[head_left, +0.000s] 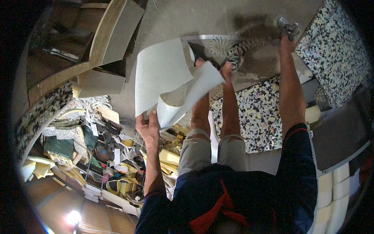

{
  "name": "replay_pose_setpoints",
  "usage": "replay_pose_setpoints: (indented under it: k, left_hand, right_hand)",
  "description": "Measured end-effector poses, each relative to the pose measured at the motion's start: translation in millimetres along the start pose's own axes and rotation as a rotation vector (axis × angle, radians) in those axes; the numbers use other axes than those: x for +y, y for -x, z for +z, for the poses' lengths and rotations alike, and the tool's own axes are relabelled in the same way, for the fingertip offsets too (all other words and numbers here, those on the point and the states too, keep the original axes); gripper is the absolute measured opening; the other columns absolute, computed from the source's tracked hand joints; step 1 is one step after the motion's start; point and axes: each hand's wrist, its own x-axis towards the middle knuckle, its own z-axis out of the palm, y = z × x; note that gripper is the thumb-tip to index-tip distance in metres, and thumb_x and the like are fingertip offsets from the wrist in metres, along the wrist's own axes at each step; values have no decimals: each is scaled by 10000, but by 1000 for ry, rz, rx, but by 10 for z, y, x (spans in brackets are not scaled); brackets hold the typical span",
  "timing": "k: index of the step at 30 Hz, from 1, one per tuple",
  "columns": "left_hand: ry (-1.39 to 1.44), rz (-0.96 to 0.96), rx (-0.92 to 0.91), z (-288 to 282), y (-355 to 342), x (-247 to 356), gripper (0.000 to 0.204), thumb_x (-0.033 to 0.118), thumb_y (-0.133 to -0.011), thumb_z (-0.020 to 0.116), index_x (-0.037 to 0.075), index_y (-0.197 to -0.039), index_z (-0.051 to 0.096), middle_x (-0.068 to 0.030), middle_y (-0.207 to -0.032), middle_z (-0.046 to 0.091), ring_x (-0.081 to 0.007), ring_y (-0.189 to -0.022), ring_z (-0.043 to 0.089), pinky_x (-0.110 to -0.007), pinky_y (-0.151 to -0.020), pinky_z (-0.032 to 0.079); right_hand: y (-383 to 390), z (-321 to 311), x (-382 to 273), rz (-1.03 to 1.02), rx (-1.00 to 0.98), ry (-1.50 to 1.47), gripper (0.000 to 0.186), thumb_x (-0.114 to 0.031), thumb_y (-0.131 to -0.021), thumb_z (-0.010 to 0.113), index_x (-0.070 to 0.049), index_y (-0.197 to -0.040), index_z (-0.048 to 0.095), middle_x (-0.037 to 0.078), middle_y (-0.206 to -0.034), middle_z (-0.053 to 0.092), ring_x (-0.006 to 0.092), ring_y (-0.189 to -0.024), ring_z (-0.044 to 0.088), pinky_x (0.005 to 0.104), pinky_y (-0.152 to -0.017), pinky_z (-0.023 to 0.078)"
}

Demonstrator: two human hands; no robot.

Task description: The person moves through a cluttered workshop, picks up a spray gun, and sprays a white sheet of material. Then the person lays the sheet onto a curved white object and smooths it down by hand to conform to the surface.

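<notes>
My left hand pinches the lower edge of a pale, off-white sheet, thumb on top. The sheet is bent, with curved cut-outs and a flap folding toward the right. My right hand is out at the far right, closed around a spray gun with a shiny rounded cup. A coiled air hose lies on the grey work surface between the sheet and the spray gun. Part of the hose is hidden behind the sheet.
Speckled foam boards lie at the right, one large board at the far right. A wooden-edged shelf stands at the upper left. Foam scraps and clutter heap up at the lower left. Cream foam blocks are stacked at the lower right.
</notes>
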Motion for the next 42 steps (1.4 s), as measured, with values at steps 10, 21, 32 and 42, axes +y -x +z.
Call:
replay_pose_setpoints:
  k: [10, 21, 32, 42]
  left_hand:
    - [-27, 51, -49, 212, 69, 4, 229, 107, -912, 688, -51, -1067, 632, -65, -847, 680, -102, -741, 572, -273, -662, 494]
    - [-165, 267, -99, -15, 491, 650, 176, 146, -874, 710, -11, -939, 660, -147, -728, 660, -180, -597, 594, -332, -557, 475]
    - [166, 561, 101, -1190, 1316, 1627, 242, 18, -828, 678, -10, -1069, 689, -193, -1138, 685, -277, -1025, 685, -342, -836, 528]
    - [-184, 294, -15, -2317, 1936, 1041, 310, 359, -798, 763, 94, -957, 754, -171, -956, 722, -339, -865, 708, -408, -795, 552]
  right_hand:
    - [252, 489, 672, 260, -232, -526, 452, -404, -978, 518, -83, -1295, 547, 118, -1061, 663, 268, -892, 628, 435, -793, 511]
    - [3824, 141, -1246, 87, -1251, -152, 611, -483, -1023, 401, -49, -1453, 401, 162, -1471, 429, 293, -1372, 384, 436, -1139, 304]
    - [4824, -1184, -3377, -3, -1671, -738, 323, -211, -937, 659, -18, -1184, 584, 119, -1163, 657, 228, -1079, 639, 400, -970, 509]
    - [5598, -3903, -5418, -1026, -1030, -486, 180, -60, -931, 624, -7, -1102, 645, 34, -977, 694, 94, -874, 642, 253, -786, 521]
